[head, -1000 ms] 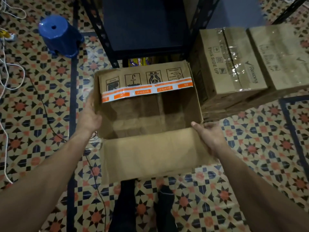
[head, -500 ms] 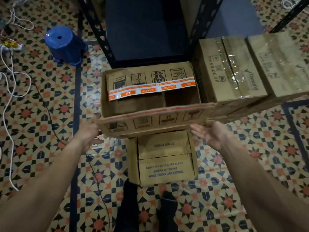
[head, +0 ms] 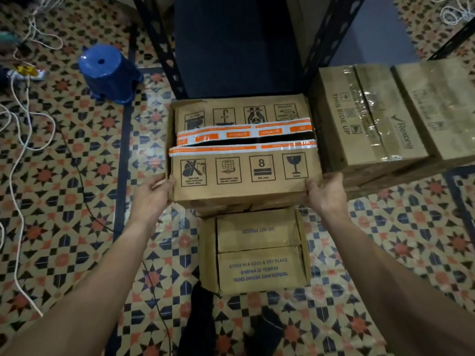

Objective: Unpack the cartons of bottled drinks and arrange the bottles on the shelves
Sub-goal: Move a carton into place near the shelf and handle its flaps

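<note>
A brown carton point(head: 241, 173) with orange-and-white tape strips stands on the tiled floor in front of a black metal shelf rack point(head: 164, 47). Its two top flaps are folded down and nearly meet, leaving a dark slit between them. My left hand point(head: 154, 194) grips the carton's near left corner, and my right hand point(head: 326, 194) grips the near right corner. The thumb of each hand lies on the near flap. A smaller carton point(head: 257, 255) with blue print lies just in front of it, by my feet. No bottles are in sight.
Two sealed cartons point(head: 372, 119) marked "THIS SIDE UP" are stacked close on the right. A blue plastic stool point(head: 108, 70) stands at the left rear. White rope and a black cable point(head: 18, 140) trail over the floor on the left.
The near flap, folded out towards me a second ago, has swung up and over onto the carton's top. Both hands moved with it to the near corners.
</note>
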### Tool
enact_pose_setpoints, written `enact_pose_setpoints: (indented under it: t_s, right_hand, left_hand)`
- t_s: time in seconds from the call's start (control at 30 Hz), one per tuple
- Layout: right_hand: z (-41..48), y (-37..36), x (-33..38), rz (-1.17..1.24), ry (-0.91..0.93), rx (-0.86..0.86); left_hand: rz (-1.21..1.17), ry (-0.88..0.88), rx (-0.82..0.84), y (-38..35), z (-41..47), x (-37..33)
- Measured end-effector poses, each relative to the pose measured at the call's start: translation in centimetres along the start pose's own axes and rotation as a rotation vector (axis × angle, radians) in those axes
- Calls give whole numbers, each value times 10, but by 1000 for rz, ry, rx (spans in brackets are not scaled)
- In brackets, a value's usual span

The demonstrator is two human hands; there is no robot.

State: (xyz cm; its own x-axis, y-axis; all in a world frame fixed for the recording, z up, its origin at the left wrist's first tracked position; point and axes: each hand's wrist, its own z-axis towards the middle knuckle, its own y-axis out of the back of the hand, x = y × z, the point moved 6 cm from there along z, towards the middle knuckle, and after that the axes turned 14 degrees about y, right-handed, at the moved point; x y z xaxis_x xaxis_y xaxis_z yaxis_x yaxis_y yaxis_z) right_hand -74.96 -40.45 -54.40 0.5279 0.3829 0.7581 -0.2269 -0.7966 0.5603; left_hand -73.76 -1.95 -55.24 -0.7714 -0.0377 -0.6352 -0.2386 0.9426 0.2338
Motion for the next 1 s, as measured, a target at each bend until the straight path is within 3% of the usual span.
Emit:
enact_pose_setpoints:
  t_s: [0.3, 0.47, 0.57, 0.83, 1.0]
  right_hand:
    - [0, -5, -7, 40, 73, -25]
    - [-22, -7, -23, -15, 200, 68]
    - [-35, -7, -42, -90, 269, 127]
    - [-38, -45, -138, -445, 375, 353]
    - [-15, -77, -220, -558, 334, 329]
  left_hand:
    - [132, -96, -51, 3, -18, 8]
    - [155, -159, -147, -3, -49, 44]
    - [222, -161, -120, -16, -56, 86]
    - [607, -136, 57, -67, -35, 193]
    - [796, -165, -7, -89, 17, 246]
